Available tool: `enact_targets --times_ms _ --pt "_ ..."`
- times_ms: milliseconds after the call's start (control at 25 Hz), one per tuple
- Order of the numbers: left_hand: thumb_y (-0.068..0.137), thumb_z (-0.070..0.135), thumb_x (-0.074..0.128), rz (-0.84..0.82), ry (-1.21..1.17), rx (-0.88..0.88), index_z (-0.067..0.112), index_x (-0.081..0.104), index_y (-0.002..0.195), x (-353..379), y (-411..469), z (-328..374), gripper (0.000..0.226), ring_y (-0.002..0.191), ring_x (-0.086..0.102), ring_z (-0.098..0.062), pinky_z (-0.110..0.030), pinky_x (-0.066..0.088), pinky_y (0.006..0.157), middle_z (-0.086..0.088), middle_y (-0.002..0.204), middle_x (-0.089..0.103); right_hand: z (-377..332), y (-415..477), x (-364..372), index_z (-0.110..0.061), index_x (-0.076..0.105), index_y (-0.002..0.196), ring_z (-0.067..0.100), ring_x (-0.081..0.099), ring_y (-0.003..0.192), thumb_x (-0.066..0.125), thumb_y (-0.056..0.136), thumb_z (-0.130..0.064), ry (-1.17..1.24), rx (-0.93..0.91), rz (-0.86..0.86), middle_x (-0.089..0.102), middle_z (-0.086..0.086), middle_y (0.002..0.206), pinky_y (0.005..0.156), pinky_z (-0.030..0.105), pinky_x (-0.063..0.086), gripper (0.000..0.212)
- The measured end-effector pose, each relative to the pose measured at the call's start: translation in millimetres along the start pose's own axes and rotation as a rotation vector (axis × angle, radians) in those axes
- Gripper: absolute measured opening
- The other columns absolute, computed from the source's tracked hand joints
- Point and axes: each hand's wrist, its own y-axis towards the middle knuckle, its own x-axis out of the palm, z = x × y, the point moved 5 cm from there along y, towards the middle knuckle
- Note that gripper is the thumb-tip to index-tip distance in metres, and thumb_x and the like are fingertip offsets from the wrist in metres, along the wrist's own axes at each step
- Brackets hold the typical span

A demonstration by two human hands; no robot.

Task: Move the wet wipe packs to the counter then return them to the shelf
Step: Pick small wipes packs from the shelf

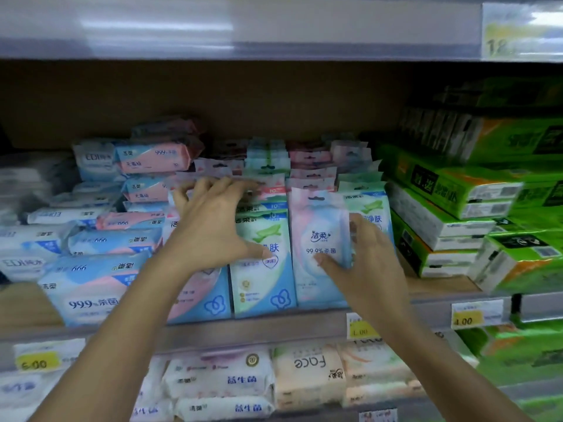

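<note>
A soft pink-and-blue plastic wet wipe pack (316,226) is held upright at the front of the grey-edged shop shelf (274,327), its lower edge at the shelf's front rail. It is pinched by the right hand (368,263), with the thumb laid on its front face and the fingers wrapped round its right edge.

Just beside it on the left, a green-and-white wet wipe pack (262,287) stands at the head of its own row. The left hand (210,226) is spread over the rows: its fingers are laid across the blurred top edges of the packs and its thumb is rested on the green-and-white pack's face; nothing is gripped.

Large blue-and-pink wipe bags (91,287) are piled to the left, and bright green tissue bundles (457,190) are stacked to the right. Yellow price tags (361,332) are fixed along the rail.
</note>
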Motion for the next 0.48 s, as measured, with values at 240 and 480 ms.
enact_targets --times_ms 240,480 --pt "0.048 0.065 0.078 -0.216 0.229 0.081 0.028 0.043 0.134 -4.4 13.2 5.7 0.1 0.118 0.037 -0.021 -0.034 0.018 0.084 0.007 0.134 0.045 -16.5 9.5 2.6 -0.012 0.055 0.122 0.031 0.042 0.113 0.078 0.072 -0.027 0.035 -0.188 0.092 0.044 0.013 0.128 0.096 0.036 0.032 0.057" --pt "0.05 0.047 0.086 -0.208 -0.017 0.087 0.025 0.047 0.127 -11.2 2.5 5.8 0.089 0.114 0.053 -0.018 -0.034 0.038 0.092 0.005 0.129 0.056 -38.8 9.6 6.9 -0.018 0.051 0.127 0.01 0.032 0.12 0.07 0.071 -0.045 0.187 -0.303 -0.052 0.041 -0.001 0.132 0.1 0.024 0.025 0.065"
